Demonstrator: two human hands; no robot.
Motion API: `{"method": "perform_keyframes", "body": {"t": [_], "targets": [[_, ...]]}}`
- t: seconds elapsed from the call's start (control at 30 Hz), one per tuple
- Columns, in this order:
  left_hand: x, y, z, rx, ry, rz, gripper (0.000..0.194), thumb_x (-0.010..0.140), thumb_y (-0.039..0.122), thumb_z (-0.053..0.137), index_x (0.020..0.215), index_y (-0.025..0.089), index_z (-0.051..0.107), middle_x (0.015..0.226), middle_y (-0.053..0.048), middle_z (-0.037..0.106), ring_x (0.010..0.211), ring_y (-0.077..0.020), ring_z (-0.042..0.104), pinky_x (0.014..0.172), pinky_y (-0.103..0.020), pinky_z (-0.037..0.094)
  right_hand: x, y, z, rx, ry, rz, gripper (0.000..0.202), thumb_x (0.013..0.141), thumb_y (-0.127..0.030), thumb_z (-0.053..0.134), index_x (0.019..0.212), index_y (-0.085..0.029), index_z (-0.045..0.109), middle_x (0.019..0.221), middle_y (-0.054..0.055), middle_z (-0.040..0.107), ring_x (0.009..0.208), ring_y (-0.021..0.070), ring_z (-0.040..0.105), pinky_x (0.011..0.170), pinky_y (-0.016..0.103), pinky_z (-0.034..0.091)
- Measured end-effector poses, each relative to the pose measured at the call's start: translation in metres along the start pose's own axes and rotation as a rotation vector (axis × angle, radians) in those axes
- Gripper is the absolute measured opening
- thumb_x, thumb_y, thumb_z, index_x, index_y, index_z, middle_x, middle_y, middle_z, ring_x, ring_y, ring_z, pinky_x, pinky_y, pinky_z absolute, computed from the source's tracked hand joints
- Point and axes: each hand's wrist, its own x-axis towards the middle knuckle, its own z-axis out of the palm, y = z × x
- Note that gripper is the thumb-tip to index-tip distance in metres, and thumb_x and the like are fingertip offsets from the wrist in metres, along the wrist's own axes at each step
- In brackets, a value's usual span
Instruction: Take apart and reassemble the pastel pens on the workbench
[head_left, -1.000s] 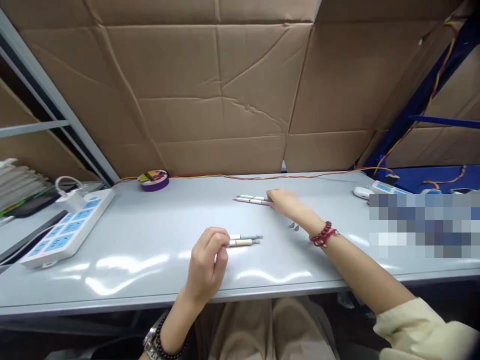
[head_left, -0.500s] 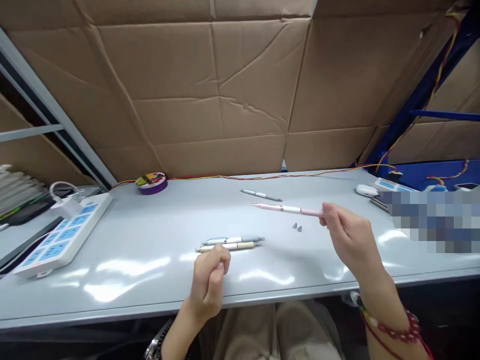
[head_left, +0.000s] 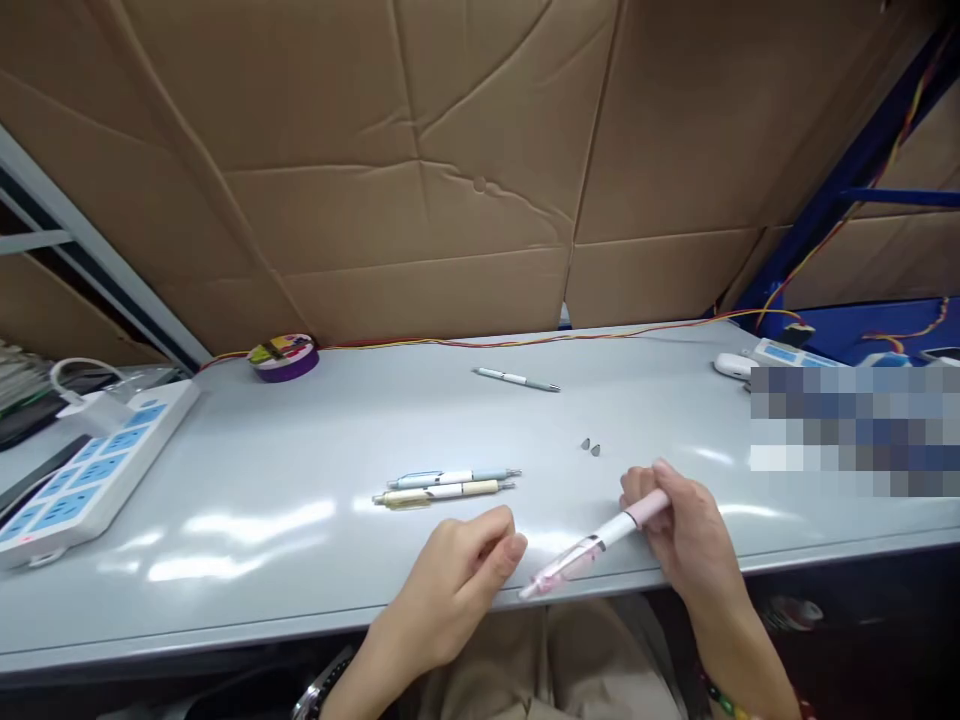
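Observation:
My right hand [head_left: 686, 535] is closed around the pink end of a pink-and-white pen [head_left: 615, 530]. The pen tilts down to the left, its clear pinkish clip end over the table's front edge. My left hand [head_left: 465, 575], left of that clip end and apart from it, is curled with the thumb against the bent fingers; nothing shows in it. Just beyond it, a yellow-and-white pen [head_left: 450, 491] and a blue-and-white pen [head_left: 457, 478] lie side by side. Farther back is a grey-green and white pen [head_left: 517, 379]. Two small grey pieces [head_left: 591, 447] lie right of centre.
A white power strip [head_left: 97, 470] with a plugged-in charger [head_left: 101, 408] is at left. A purple tape roll [head_left: 285, 360] sits by the cardboard wall [head_left: 315, 220]. Thin red-yellow wires [head_left: 450, 343] run along the back edge. A white rounded object [head_left: 733, 366] is at right.
My right hand has come down and nearer, and the pen has turned so its clip end points left and toward me. My left hand has shifted right, closer to the pen. The view has tilted slightly.

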Motion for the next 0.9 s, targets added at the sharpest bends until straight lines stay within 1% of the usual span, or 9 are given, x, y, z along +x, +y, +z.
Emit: {"method": "perform_keyframes", "body": {"t": [0.13,0.3,0.47,0.6,0.7,0.83,0.9], "targets": [[0.0001,0.0016,0.0003,0.004,-0.005,-0.009,0.04,0.096,0.044,0.027,0.064,0.019,0.026,0.06,0.004,0.026,0.054,-0.0117,0.027,0.052,-0.026,0.02,0.0002,-0.001,0.0038,-0.023,0.01,0.026,0.05,0.088,-0.044,0.043,0.046,-0.021,0.031,0.048,-0.004,0.028,0.047,0.0115,0.027,0.046,0.027,0.023],[-0.0001,0.0012,0.001,0.006,-0.005,-0.032,0.039,0.096,0.042,0.026,0.064,0.02,0.023,0.06,0.004,0.024,0.053,-0.012,0.024,0.051,-0.026,0.02,0.0003,-0.0023,0.0033,-0.018,0.041,0.007,0.05,0.09,-0.045,0.04,0.047,-0.022,0.03,0.047,-0.004,0.028,0.047,0.0122,0.03,0.046,0.027,0.027],[-0.0001,0.0008,0.0009,0.047,-0.001,-0.043,0.039,0.096,0.041,0.02,0.065,0.02,0.029,0.061,0.003,0.031,0.056,-0.0132,0.03,0.055,-0.026,0.024,-0.004,0.0003,0.0034,-0.113,0.097,0.001,0.051,0.09,-0.051,0.036,0.049,-0.021,0.032,0.049,-0.003,0.029,0.047,0.0124,0.032,0.047,0.027,0.028],[-0.0002,0.0023,0.0003,0.009,0.014,-0.034,0.041,0.097,0.04,0.019,0.066,0.02,0.037,0.06,0.003,0.035,0.056,-0.0136,0.033,0.056,-0.026,0.026,-0.0056,0.0043,0.002,-0.16,0.084,0.022,0.05,0.091,-0.053,0.034,0.052,-0.021,0.034,0.052,-0.003,0.031,0.05,0.0127,0.033,0.049,0.026,0.029],[0.0002,0.0034,-0.0001,-0.025,-0.002,-0.019,0.044,0.096,0.042,0.02,0.067,0.019,0.043,0.061,0.002,0.038,0.056,-0.0129,0.034,0.055,-0.025,0.025,-0.0056,0.0042,0.0018,-0.217,0.075,0.039,0.051,0.09,-0.054,0.034,0.052,-0.021,0.034,0.053,-0.003,0.032,0.05,0.0123,0.032,0.05,0.026,0.028],[0.0014,0.0038,-0.0001,0.005,-0.017,-0.035,0.043,0.094,0.045,0.032,0.061,0.018,0.04,0.058,0.003,0.035,0.055,-0.0118,0.031,0.052,-0.024,0.023,-0.0052,-0.0001,0.0043,-0.27,0.037,0.057,0.052,0.09,-0.057,0.032,0.053,-0.021,0.035,0.052,-0.004,0.03,0.049,0.0118,0.03,0.049,0.026,0.026],[0.0017,0.0029,0.0002,0.009,-0.006,-0.054,0.047,0.095,0.044,0.03,0.058,0.017,0.042,0.056,0.003,0.034,0.054,-0.0118,0.032,0.053,-0.025,0.023,-0.0053,-0.0023,0.0059,-0.283,0.031,0.076,0.052,0.09,-0.058,0.029,0.055,-0.021,0.035,0.052,-0.004,0.028,0.049,0.0123,0.029,0.048,0.026,0.026]]}}
